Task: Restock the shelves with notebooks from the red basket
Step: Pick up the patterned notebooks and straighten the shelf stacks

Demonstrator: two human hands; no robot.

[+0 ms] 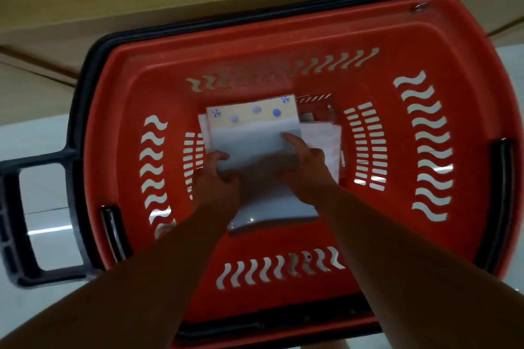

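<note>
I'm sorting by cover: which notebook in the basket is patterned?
The beige notebook, partly under the plain grey notebook: it alone shows blue dots and pinwheels; the rest look plain.

No words, labels or numbers can be read on the red basket (283,34) or the notebooks (249,137) in it
</note>
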